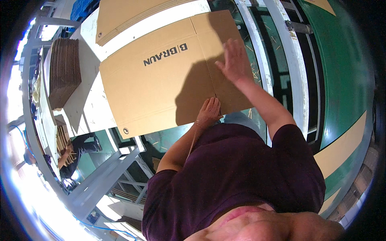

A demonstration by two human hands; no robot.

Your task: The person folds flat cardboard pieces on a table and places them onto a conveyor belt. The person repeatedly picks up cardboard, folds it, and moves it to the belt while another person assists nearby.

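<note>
In front of me a large flat cardboard carton blank (pixel 140 92) with dark printed lettering lies across the white work table, its right part reaching past the table's edge. My left hand (pixel 210 109) rests on its near edge beside a crease line, fingers stretched out flat. Farther right, my right hand (pixel 234 60) is open over the carton's right end, fingers and thumb spread. Whether the right palm touches the board cannot be made out. Neither hand grips anything.
More flat cardboard (pixel 120 16) lies stacked at the far side. A pile of folded cardboard (pixel 64 66) stands on the white table (pixel 86 104) at left. Beyond it another person (pixel 76 150) handles cardboard pieces. Pale metal rails (pixel 295 72) run along the right, beside green flooring (pixel 341 80).
</note>
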